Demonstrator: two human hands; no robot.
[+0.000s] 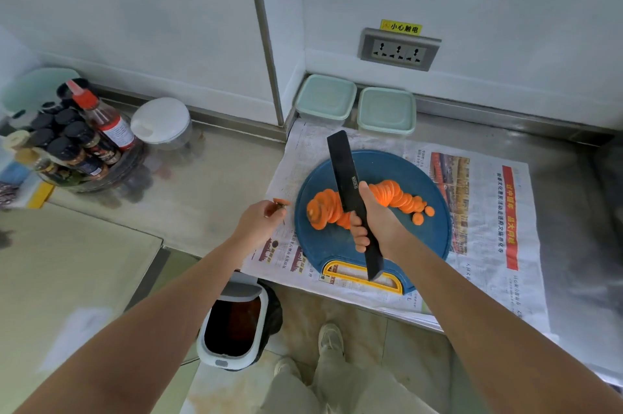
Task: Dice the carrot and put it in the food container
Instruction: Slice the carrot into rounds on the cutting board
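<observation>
the right hand (374, 224) is wrapped tight round the handle of a black knife (352, 197), fingers curled under it, the blade pointing far and a little left, raised over the sliced carrot (337, 207). the handle's butt end reaches out over the yellow grip slot (362, 278) at the near edge of the round blue cutting board (435, 245). the carrot lies across the middle of the board as a curved row of thin rounds leaning on each other, with a couple of loose rounds (424, 214) at its right end; it is sliced, not diced.

the left hand (261, 219) sits off the board's left edge, above the newspaper, its fingertips pinched on a small carrot end piece (281, 201) (what looks like the stem stub, though it is blurred).

the board rests on a spread newspaper (488, 211), whose near edge hangs slightly over the front lip of the steel counter (219, 177). right of the board the paper is bare and flat. at the far edge of the paper, against the wall, two pale green food containers (326, 99) (386, 110) stand side by side with lids on, well apart from the carrot, the left one tucked by the wall corner.

far left on the counter a crowded rack of spice bottles (70, 140) and a white-lidded jar (161, 121) stand, leaving open steel between them and the paper. below the counter edge, on the floor, an open bin (232, 322) stands near the person's shoes (330, 339).
</observation>
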